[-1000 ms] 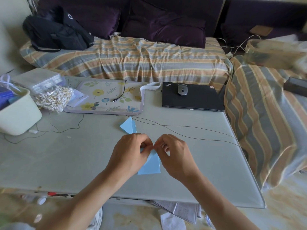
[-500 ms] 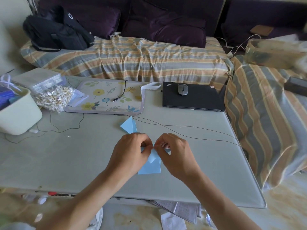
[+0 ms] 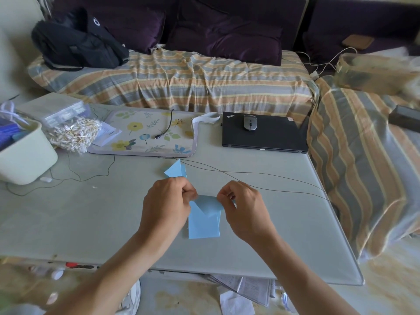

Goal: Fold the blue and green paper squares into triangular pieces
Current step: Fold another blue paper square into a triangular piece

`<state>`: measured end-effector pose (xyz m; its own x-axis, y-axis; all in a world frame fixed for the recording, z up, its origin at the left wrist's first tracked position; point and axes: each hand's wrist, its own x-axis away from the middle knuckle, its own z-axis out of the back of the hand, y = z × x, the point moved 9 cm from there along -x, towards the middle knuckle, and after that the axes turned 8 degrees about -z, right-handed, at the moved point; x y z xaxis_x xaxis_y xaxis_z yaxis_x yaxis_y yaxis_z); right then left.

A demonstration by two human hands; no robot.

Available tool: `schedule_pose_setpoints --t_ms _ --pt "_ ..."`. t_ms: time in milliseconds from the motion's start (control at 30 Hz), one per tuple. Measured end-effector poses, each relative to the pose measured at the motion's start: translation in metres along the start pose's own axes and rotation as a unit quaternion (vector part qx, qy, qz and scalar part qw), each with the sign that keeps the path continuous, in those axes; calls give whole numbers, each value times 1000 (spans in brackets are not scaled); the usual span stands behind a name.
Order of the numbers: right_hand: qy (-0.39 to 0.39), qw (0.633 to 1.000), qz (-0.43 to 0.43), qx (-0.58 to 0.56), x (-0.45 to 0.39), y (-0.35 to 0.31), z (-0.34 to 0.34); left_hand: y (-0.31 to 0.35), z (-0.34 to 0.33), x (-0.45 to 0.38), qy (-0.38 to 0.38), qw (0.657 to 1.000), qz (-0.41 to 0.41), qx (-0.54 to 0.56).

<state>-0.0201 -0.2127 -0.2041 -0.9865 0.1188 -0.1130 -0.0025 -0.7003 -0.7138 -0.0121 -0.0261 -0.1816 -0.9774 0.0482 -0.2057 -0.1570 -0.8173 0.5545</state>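
Between both hands, left (image 3: pixel 168 202) and right (image 3: pixel 244 206), blue paper (image 3: pixel 204 218) is pinched.

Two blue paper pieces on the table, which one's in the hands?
The near blue paper, pinched at its top by both hands; the folded piece lies untouched farther back.
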Motion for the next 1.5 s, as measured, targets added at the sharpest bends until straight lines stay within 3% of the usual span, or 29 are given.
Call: schedule_pose_setpoints --t_ms 233,367,600,700,800,933,1033,1167,1500 --pt "-4 1000 -26 13 -1 6 3 1 2 1 -1 1000 11 -11" --pt "16 999 -40 2 -3 9 10 4 -1 -1 3 997 0 75" --pt "-69 997 18 -26 7 -6 -7 4 -3 0 4 989 16 146" --pt "-60 995 62 -49 9 -18 -5 11 -12 2 -28 989 0 148" --pt "-33 997 45 -49 7 -16 0 9 -16 2 -34 986 8 162" --pt "-23 998 2 -60 3 -9 5 3 -24 4 -60 986 30 150" --pt "-29 997 -4 -71 3 -9 2 5 -19 3 -43 992 3 117" --pt "-20 996 40 -75 6 -19 4 18 -22 6 -72 993 -71 59" --pt "-26 996 77 -32 7 -17 1 19 -18 2 -60 992 -93 62"
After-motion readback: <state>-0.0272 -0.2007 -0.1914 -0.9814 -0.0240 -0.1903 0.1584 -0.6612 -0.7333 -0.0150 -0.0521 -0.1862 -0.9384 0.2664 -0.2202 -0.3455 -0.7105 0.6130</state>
